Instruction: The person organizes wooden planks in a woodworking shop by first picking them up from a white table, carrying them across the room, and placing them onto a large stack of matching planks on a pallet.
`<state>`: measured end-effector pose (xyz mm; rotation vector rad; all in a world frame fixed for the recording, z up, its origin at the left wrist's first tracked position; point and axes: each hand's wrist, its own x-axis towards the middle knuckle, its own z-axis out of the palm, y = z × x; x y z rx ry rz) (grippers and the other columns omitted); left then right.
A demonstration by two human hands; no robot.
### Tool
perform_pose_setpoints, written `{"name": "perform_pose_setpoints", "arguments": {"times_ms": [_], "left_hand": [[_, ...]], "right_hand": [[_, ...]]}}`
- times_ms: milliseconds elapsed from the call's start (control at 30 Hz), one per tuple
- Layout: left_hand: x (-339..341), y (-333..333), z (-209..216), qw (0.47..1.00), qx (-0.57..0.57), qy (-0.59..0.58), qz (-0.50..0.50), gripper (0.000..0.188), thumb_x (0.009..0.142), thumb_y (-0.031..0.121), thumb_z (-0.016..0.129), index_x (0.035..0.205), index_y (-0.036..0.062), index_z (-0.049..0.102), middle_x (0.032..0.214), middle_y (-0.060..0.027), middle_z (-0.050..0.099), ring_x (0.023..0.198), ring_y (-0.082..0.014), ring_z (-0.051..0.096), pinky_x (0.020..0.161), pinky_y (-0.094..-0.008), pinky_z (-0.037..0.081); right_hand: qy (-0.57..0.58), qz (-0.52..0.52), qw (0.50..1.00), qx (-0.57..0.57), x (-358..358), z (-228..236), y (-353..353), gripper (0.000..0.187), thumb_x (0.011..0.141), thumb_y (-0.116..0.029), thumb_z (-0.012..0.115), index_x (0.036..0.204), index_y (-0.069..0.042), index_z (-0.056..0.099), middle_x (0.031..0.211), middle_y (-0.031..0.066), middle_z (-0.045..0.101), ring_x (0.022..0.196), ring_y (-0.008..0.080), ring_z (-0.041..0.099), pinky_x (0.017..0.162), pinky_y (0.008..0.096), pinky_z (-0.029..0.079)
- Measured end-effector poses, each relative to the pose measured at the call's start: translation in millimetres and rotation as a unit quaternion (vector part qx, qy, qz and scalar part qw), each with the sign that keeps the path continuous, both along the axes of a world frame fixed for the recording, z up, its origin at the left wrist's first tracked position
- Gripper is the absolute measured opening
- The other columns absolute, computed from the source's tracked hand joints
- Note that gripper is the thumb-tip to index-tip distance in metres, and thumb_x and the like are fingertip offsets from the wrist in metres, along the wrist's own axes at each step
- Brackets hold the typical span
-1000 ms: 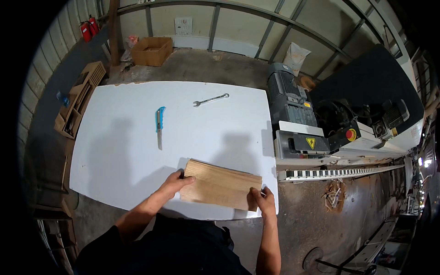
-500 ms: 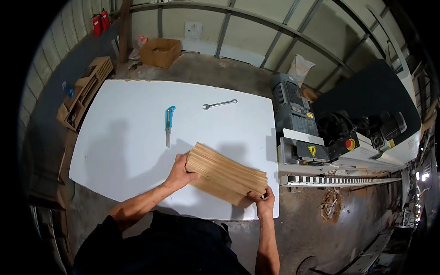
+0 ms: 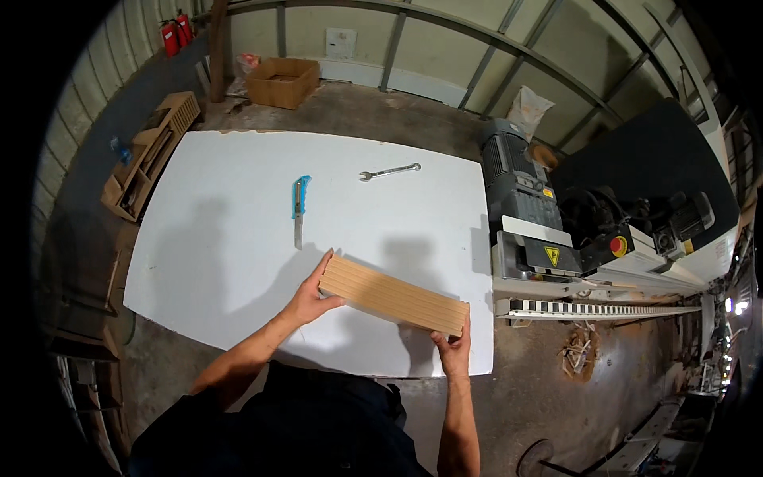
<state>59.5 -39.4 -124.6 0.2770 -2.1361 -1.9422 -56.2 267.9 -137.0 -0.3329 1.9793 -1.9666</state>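
Note:
A stack of thin wooden strips (image 3: 393,294) is held between my two hands over the near part of the white table. My left hand (image 3: 308,298) wraps its left end, thumb along the near side. At the right end my right hand (image 3: 453,342) grips it, fingers partly hidden behind the wood. The strips lie squared together like a block, tilted with the right end nearer me. Beyond the left hand lies a blue-handled utility knife (image 3: 300,208), its blade out toward me. A combination wrench (image 3: 389,172) rests farther back to the right.
The white tabletop (image 3: 199,278) carries all this. Against its right edge stands a machine with a grey motor (image 3: 517,175) and a red stop button (image 3: 618,246). A wooden rack (image 3: 151,155) is beyond the left edge. Behind the table sit a cardboard box (image 3: 282,82) and red fire extinguishers (image 3: 170,38).
The fanned, uneven strips are now squared into a tight block, turned so its edges face up. The piece below them no longer shows. Both hands keep hold; the view has shifted slightly.

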Motion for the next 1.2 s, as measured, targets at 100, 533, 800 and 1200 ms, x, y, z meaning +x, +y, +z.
{"name": "perform_pose_setpoints", "arguments": {"times_ms": [100, 533, 800, 1200], "left_hand": [[-1.8, 5.5, -4.4, 0.999, 0.047, 0.019, 0.003, 0.094, 0.073, 0.001, 0.068, 0.146, 0.0057, 0.008, 0.146, -0.0122, 0.027, 0.130, -0.0183, 0.031, 0.105, -0.0303, 0.028], [-20.5, -9.1, -3.7, 0.999, 0.021, -0.021, -0.030, 0.087, 0.075, 0.000, 0.065, 0.146, 0.0060, 0.013, 0.142, -0.0114, 0.034, 0.125, -0.0174, 0.038, 0.100, -0.0283, 0.035], [-37.4, -19.0, -1.6, 0.999, -0.007, -0.044, -0.019, 0.087, 0.072, -0.003, 0.066, 0.144, 0.0051, 0.019, 0.138, -0.0109, 0.039, 0.124, -0.0171, 0.040, 0.100, -0.0297, 0.037], [-41.8, -22.2, 4.4, 0.998, -0.017, -0.059, -0.014, 0.087, 0.071, -0.002, 0.069, 0.143, 0.0032, 0.022, 0.128, -0.0098, 0.050, 0.116, -0.0157, 0.046, 0.096, -0.0293, 0.040]], "right_hand": [[-0.005, -0.008, 1.000, -0.026, 3.9, -10.5, -4.0, 0.100, 0.068, -0.016, 0.081, 0.144, -0.005, 0.017, 0.136, 0.0098, 0.040, 0.125, 0.0208, 0.037, 0.104, 0.0328, 0.030], [0.050, 0.050, 0.996, 0.052, -27.4, -36.3, 13.6, 0.067, 0.077, 0.001, 0.066, 0.135, -0.003, 0.034, 0.118, 0.0112, 0.053, 0.110, 0.0206, 0.050, 0.094, 0.0330, 0.041], [0.080, 0.039, 0.996, 0.027, -40.0, -18.3, 1.4, 0.066, 0.077, -0.012, 0.072, 0.133, -0.002, 0.038, 0.110, 0.0094, 0.058, 0.095, 0.0182, 0.056, 0.083, 0.0314, 0.046], [0.054, 0.041, 0.998, 0.020, -46.3, -20.8, 0.6, 0.072, 0.074, -0.022, 0.076, 0.133, -0.004, 0.039, 0.103, 0.0068, 0.061, 0.090, 0.0159, 0.056, 0.077, 0.0279, 0.045]]}}
